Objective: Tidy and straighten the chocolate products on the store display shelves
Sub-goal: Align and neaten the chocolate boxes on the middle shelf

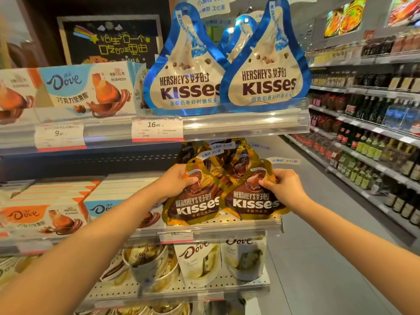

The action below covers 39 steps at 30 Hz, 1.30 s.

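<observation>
Two gold-and-brown Hershey's Kisses milk chocolate bags at front of middle shelf (227, 221), side by side, edges overlapping at centre. Left bag (193, 201) gripped near its neck by left hand (177, 181), thumb over the front, fingers behind. Right bag (252, 198) pinched at its upper right edge by right hand (283, 186). Both held upright, faces forward, likely being squared up and pulled to the shelf lip so labels read evenly. More gold Kisses bags (229, 155) stacked behind in the same row, tops leaning; count unclear.

Upper shelf (245, 120): two blue-and-white Kisses cookies-and-cream bags (227, 71) standing behind a clear lip, already aligned, more behind. Dove boxes (91, 87) to their left. Price tag (157, 129) below.

Dove boxes (45, 214) left of the gold bags on the middle shelf. Lower shelf (181, 289): Dove pouches (197, 260) and cups (147, 264), cups tilted, likely needing straightening.
</observation>
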Each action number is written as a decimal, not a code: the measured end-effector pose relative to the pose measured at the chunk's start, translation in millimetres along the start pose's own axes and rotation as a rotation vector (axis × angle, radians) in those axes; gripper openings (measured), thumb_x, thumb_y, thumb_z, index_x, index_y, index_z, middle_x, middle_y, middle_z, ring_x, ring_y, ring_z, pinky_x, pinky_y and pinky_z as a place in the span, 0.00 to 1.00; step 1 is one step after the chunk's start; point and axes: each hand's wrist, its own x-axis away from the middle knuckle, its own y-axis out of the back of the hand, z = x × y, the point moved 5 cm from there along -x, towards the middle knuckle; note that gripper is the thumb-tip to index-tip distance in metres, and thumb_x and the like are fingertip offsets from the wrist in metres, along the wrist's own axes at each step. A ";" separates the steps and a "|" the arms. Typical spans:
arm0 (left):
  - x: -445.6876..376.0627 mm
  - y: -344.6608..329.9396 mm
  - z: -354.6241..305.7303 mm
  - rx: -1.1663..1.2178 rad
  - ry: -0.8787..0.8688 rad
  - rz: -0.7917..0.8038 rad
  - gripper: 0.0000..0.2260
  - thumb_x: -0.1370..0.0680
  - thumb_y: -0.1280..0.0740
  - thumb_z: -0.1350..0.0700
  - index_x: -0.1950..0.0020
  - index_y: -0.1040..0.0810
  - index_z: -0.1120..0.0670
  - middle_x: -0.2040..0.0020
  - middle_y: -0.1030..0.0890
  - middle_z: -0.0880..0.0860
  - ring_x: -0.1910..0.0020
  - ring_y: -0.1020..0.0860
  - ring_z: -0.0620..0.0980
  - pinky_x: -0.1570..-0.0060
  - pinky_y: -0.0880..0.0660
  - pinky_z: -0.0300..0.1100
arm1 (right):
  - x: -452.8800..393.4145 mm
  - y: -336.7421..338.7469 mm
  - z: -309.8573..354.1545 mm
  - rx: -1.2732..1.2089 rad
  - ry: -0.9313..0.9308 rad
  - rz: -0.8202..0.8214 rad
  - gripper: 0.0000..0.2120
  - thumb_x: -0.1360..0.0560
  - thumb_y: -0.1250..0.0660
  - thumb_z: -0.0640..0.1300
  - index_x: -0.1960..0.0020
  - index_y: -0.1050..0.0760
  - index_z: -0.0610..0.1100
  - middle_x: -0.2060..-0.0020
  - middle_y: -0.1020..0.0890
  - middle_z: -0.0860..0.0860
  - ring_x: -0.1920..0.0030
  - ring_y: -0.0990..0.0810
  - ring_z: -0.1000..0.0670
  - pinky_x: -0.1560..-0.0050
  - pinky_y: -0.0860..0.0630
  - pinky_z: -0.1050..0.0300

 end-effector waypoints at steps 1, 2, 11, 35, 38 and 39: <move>0.0 0.0 0.4 0.006 -0.006 0.007 0.07 0.21 0.37 0.59 0.54 0.23 0.48 0.56 0.18 0.49 0.56 0.19 0.48 0.59 0.24 0.37 | -0.6 2.2 1.4 -0.007 0.003 0.002 0.02 0.27 0.31 0.43 0.55 0.21 0.45 0.59 0.18 0.49 0.55 0.20 0.49 0.57 0.24 0.58; 0.4 -0.9 0.9 0.016 -0.009 0.018 0.07 0.21 0.37 0.59 0.53 0.23 0.48 0.56 0.17 0.50 0.55 0.18 0.48 0.58 0.23 0.38 | -1.4 3.7 2.5 -0.013 0.001 0.013 0.02 0.27 0.31 0.43 0.55 0.21 0.45 0.59 0.18 0.49 0.56 0.20 0.49 0.58 0.24 0.58; 3.4 -9.0 -0.7 0.063 -0.012 0.075 0.06 0.22 0.36 0.59 0.50 0.23 0.49 0.55 0.17 0.50 0.56 0.18 0.47 0.58 0.22 0.38 | 7.5 -2.5 2.3 -0.039 -0.015 0.115 0.05 0.27 0.31 0.43 0.53 0.21 0.42 0.58 0.17 0.48 0.55 0.19 0.50 0.59 0.23 0.60; 37.5 40.6 3.7 -0.184 -0.143 -0.118 0.05 0.28 0.28 0.60 0.53 0.21 0.56 0.57 0.18 0.55 0.57 0.20 0.48 0.56 0.22 0.36 | 34.5 13.7 23.2 0.284 0.063 0.030 0.25 0.28 0.35 0.59 0.39 0.27 0.42 0.45 0.22 0.46 0.49 0.23 0.47 0.58 0.29 0.58; 44.0 46.7 7.4 -0.250 -0.147 -0.099 0.06 0.29 0.28 0.59 0.53 0.21 0.56 0.57 0.18 0.54 0.56 0.20 0.49 0.53 0.22 0.42 | 45.9 20.5 23.6 0.876 0.198 -0.031 0.31 0.27 0.45 0.66 0.40 0.27 0.41 0.44 0.22 0.44 0.46 0.23 0.44 0.52 0.26 0.50; 45.9 48.5 8.1 -0.276 -0.145 -0.094 0.06 0.29 0.27 0.58 0.53 0.21 0.56 0.57 0.18 0.54 0.56 0.20 0.48 0.53 0.22 0.42 | 48.4 22.3 23.3 0.971 0.236 -0.048 0.31 0.27 0.47 0.67 0.41 0.26 0.42 0.46 0.22 0.45 0.48 0.23 0.44 0.53 0.26 0.50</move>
